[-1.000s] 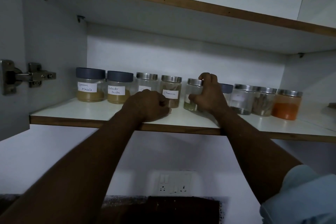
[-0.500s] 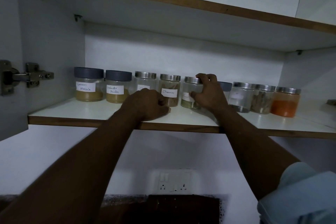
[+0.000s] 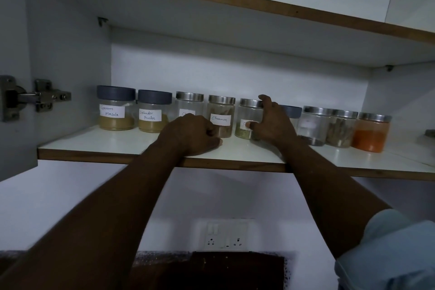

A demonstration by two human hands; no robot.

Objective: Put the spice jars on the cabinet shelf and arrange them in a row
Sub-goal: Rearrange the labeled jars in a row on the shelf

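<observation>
Nine spice jars stand in a row along the white cabinet shelf with a brown wooden front edge (image 3: 235,167). From the left: a clear jar with a dark grey lid labelled Garam Masala (image 3: 116,108), a like jar labelled Coriander Powder (image 3: 153,112), then a steel-lidded clear jar (image 3: 189,106) partly hidden behind the left hand (image 3: 191,135). That hand is curled into a loose fist resting on the shelf near the front edge, holding nothing; its knuckles lie just before the steel-lidded jar labelled Cinnamon (image 3: 221,115). To the right, the right hand (image 3: 273,125) grips a steel-lidded clear jar of greenish spice (image 3: 248,117), fingers over the lid rim, thumb against the glass front. Behind this hand is a grey-lidded jar (image 3: 292,112), mostly hidden. Farther right stand three steel-lidded jars, the last holding orange powder (image 3: 371,133).

A metal door hinge (image 3: 33,97) sits on the left cabinet wall.
</observation>
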